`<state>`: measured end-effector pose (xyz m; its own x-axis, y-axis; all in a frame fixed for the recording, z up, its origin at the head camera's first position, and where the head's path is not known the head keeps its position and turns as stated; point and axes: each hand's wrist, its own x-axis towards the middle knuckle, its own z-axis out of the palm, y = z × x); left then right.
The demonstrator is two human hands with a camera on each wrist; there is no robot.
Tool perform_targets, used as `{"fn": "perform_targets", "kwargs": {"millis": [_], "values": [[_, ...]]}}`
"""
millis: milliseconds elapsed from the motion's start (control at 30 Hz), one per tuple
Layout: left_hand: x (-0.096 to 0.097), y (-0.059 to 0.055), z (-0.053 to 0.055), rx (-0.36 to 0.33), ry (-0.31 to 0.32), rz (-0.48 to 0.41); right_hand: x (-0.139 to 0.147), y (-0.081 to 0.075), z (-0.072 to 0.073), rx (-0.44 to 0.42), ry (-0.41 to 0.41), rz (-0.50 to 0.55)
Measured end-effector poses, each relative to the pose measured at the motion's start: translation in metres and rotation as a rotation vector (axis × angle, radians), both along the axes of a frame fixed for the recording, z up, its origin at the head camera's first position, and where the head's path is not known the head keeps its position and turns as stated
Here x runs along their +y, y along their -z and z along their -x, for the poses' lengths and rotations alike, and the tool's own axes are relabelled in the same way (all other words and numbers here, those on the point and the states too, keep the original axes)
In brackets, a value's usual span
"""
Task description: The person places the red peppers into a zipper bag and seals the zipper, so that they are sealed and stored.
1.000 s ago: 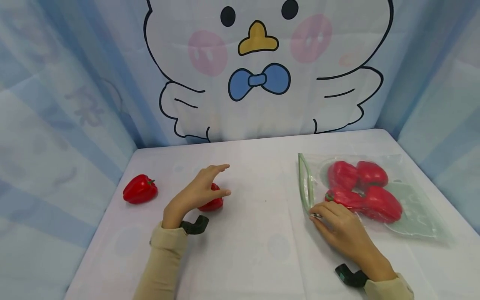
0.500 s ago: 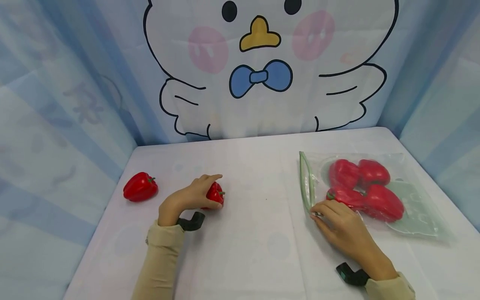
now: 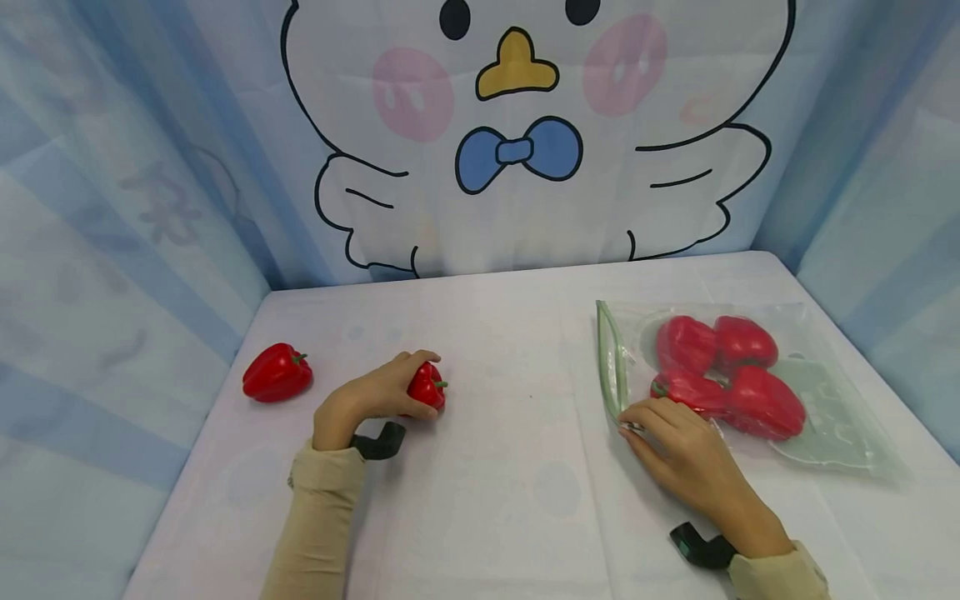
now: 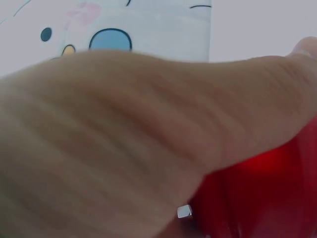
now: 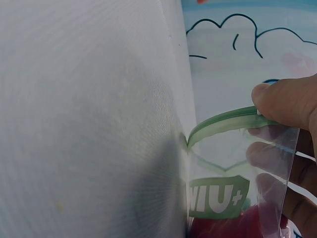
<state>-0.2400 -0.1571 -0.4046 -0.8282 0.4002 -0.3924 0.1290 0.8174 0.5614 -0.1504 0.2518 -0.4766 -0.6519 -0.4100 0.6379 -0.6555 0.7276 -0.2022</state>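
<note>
My left hand grips a red bell pepper on the table, thumb on its near side and fingers over the far side. In the left wrist view the thumb lies across the glossy red pepper. At the right, my right hand pinches the near end of the green zip edge of a clear zip bag. Several red bell peppers lie inside the bag. The right wrist view has the thumb on the green zip strip, with the other fingers seen through the clear plastic.
A second loose red bell pepper lies at the table's left edge. The white-covered table is bordered by a printed curtain at the back and blue-white curtains at both sides.
My left hand has come down around the pepper and closed on it from a spread pose above. The right hand keeps its pinch on the bag's edge.
</note>
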Motion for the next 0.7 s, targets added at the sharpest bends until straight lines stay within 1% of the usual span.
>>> {"fn": "perform_targets", "kwargs": {"millis": [200, 367, 500, 600, 700], "values": [[-0.0003, 0.0011, 0.0005, 0.029, 0.009, 0.002, -0.0015, 0.0014, -0.0003, 0.024, 0.015, -0.001], [0.0, 0.0012, -0.0011, 0.053, 0.017, 0.005, -0.0014, 0.0017, -0.0018, 0.019, 0.027, -0.012], [0.0018, -0.0002, -0.0029, 0.069, 0.013, -0.058, -0.0013, 0.0017, -0.0017, 0.024, 0.018, -0.012], [0.0036, -0.0016, -0.0024, 0.103, 0.022, -0.128, -0.0017, 0.0011, -0.0008, 0.029, 0.018, -0.015], [0.0045, -0.0013, -0.0006, 0.152, 0.035, -0.183, -0.0024, 0.0004, 0.0001, 0.031, 0.008, -0.007]]}}
